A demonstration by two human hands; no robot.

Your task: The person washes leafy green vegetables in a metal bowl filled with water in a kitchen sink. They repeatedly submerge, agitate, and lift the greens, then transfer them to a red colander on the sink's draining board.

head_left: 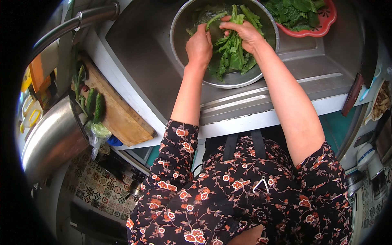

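Both busy inside bowl (179, 43)! Right hand (245, 36) gripping greens (234, 57), leaves hanging within bowl; left hand (199, 47) seemingly pinching stem (215, 18). Light grip spares leaves; low work should suit. Red basket (311, 32) right of bowl.

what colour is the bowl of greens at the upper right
The bowl is red, seen best in the head view.
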